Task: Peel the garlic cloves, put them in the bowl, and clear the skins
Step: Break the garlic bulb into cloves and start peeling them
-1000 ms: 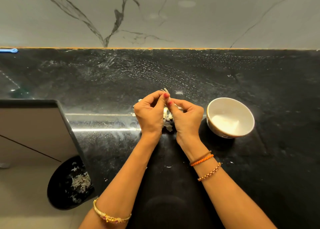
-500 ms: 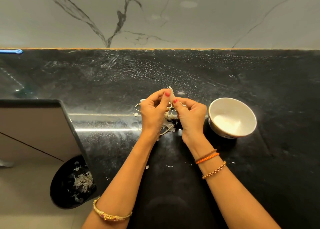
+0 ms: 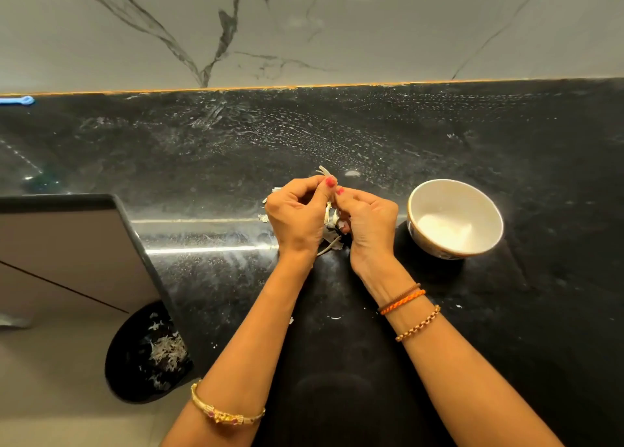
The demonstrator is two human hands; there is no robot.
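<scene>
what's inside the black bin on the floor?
Pale garlic skins lie scattered inside the bin. The countertop edge covers its right side, so the rest is unseen.

The counter (image 3: 439,142) is black with white specks. The bowl (image 3: 486,210) on the right is white. The far wall (image 3: 405,24) is grey with dark lines.

We find no text, label, brand, number or sign that can be read anywhere in this view. The bowl (image 3: 455,217) carries a faint pattern low on its outer wall (too small and blurred for us to tell whether it holds any lettering), and the marks on the countertop (image 3: 506,142) are only speckles and smears.
</scene>
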